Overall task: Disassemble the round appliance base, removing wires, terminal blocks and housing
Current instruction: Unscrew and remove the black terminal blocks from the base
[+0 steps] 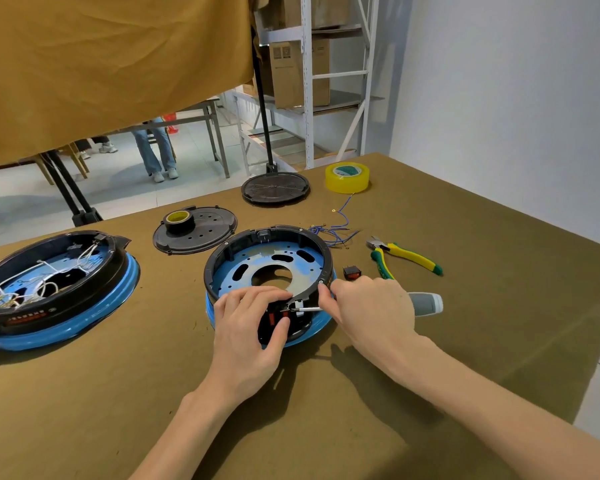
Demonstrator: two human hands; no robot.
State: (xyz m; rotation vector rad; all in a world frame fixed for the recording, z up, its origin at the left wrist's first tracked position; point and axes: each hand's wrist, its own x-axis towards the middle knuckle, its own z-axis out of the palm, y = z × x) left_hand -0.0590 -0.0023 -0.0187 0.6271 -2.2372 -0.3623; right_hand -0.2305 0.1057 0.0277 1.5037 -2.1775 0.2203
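Observation:
The round appliance base (271, 268) lies open side up at the table's middle: black ring, blue metal plate inside, blue rim below. My left hand (250, 323) grips its near wall, fingers over the rim and thumb on the outside by a red switch. My right hand (371, 306) holds a screwdriver (425, 303) with a grey and white handle. Its metal tip points left into the near wall beside my left fingers. A bundle of removed blue wires (333, 230) lies behind the base. One loose black and red switch (351, 273) sits to its right.
A second base (52, 289), still full of white wires, lies at the left. Two black round covers (194, 232) (275, 188) lie behind, the nearer one carrying a roll of tape (180, 220). Yellow tape (347, 177) and yellow-green pliers (404, 256) are at the right.

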